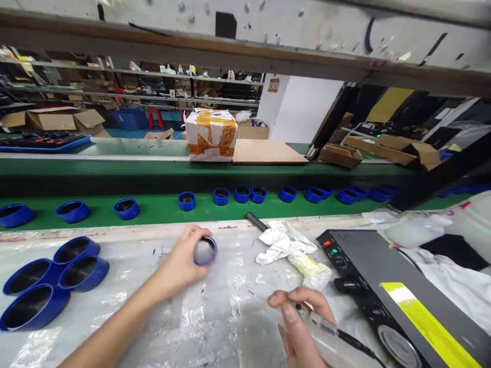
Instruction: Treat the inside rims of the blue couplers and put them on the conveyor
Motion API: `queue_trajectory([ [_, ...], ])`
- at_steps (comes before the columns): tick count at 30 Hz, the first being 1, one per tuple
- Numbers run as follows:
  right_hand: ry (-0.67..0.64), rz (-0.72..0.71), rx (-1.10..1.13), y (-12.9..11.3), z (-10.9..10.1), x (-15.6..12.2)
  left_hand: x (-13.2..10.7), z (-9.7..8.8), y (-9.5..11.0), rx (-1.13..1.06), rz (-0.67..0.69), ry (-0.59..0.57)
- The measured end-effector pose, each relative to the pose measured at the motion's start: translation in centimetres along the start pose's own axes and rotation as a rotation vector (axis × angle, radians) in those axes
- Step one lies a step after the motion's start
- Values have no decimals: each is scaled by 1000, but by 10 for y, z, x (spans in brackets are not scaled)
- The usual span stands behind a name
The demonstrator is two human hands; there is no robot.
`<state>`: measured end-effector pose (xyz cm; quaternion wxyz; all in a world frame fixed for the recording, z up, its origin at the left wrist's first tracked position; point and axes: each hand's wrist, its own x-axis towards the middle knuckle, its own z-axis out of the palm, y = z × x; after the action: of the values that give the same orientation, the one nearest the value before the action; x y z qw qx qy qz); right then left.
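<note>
One blue cup is held above the counter by the left hand, its mouth tipped partly toward the camera and the fingers closed around its side. In the right hand a pale, see-through syringe is gripped, the fingers wrapped about its front end; the two hands are held well apart, and no contact between syringe and cup is seen. The work appears to be midway, judged by how the cups are spread: four cups are set in a cluster at the left of the counter, and a long row of cups is carried on the green belt beyond. Which of these are finished and which are left cannot be told—no clear mark of it is shown. Inside the held cup a greyish, blurred surface is seen, but what it is cannot be made out; in the clustered cups only dark interiors are shown, and the same is seen in the nearer cups on the belt. Farther back, a taped box is stood beside a flat board, its contents hidden. At the far left a carton is left with its flaps spread—its inside not visible—and dark items are held in a blue tray.
</note>
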<state>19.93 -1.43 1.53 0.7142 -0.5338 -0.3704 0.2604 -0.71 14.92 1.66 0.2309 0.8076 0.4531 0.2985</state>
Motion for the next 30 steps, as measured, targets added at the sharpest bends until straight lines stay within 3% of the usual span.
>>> queue_trajectory([
  [3, -93, -92, 25, 0, 9, 3, -36, 35, 22, -286, 88, -198],
  [6, -246, -193, -29, 4, 13, 7, -49, 47, 23, -393, 38, -209],
  [9, -281, -227, -107, 8, 13, 8, -47, 45, 20, -422, 13, -215],
  [14, -285, -220, -152, 1, 16, 4, -43, 41, 24, -456, 102, -223],
  [30, -287, -236, -301, 0, 10, -11, -45, 40, 27, -491, 79, -237],
])
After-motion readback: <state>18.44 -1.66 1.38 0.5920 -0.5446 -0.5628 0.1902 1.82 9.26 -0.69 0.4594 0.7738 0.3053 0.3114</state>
